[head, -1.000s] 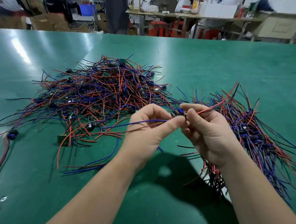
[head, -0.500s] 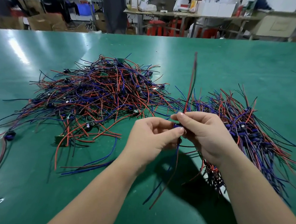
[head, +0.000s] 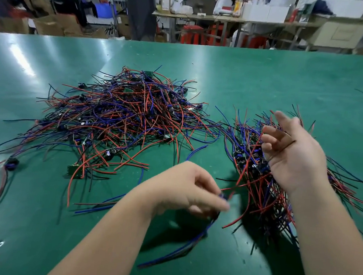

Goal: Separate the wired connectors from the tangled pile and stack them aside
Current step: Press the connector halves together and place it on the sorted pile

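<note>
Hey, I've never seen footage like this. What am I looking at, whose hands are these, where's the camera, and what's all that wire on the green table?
No machine here: these are a person's two bare hands, filmed by one wide-angle camera worn on their head, looking forward and down. On the green table lies a tangled pile of red, blue and black wires with small connectors. To its right, partly behind the right hand, is a tidier stack of separated pieces. The left hand pinches one wired connector, its wires trailing toward the camera. The right hand is loosely open and seems to hold nothing, though it is blurred.
</note>
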